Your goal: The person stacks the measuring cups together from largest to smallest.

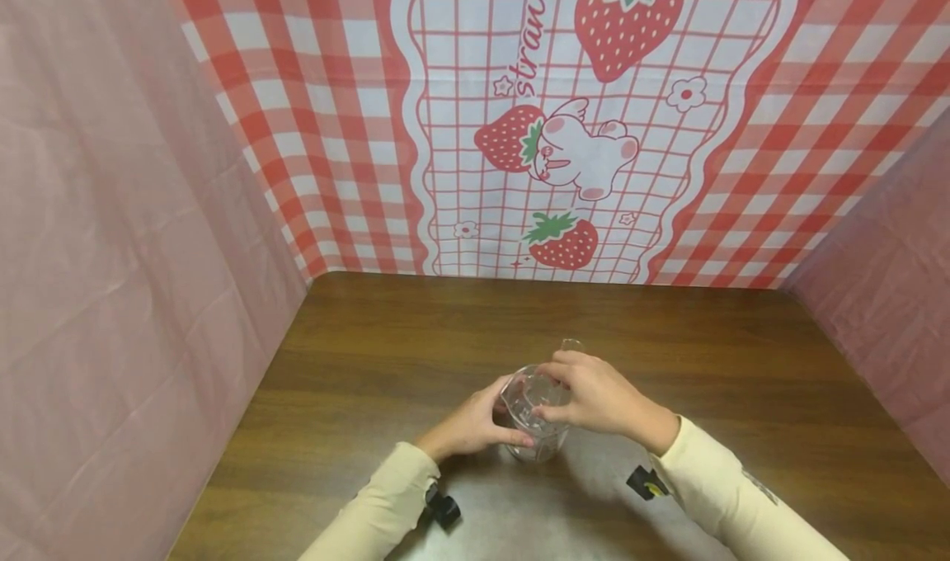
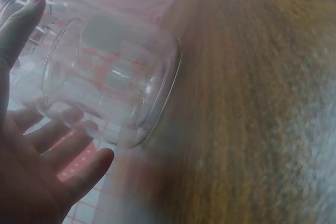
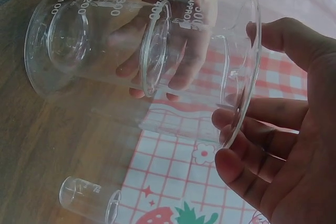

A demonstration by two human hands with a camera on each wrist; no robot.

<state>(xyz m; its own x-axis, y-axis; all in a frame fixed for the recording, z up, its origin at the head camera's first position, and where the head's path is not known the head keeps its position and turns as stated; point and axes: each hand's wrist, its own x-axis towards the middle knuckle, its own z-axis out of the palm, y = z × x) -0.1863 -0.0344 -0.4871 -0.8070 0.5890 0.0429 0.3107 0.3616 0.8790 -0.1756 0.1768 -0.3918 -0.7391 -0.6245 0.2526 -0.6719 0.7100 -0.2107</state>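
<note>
A large clear glass beaker (image 3: 105, 95) with white graduations stands on the table in front of me. My left hand (image 1: 475, 421) holds its side, thumb near and fingers around the far wall. Inside it sits a smaller glass beaker (image 3: 144, 72), its rim about halfway up the large one. My right hand (image 1: 594, 396) is at the large beaker's mouth. The thumb and bent fingertips lie on opposite sides of the rim in the right wrist view. Faint glass edges show between them; I cannot tell whether the right hand grips anything.
Behind the right hand stands another small glass beaker (image 3: 86, 198), partly hidden in the head view. The wooden table (image 1: 393, 330) meets a strawberry-patterned cloth (image 1: 460, 165) at the back. Pink curtains (image 1: 134, 264) hang at both sides.
</note>
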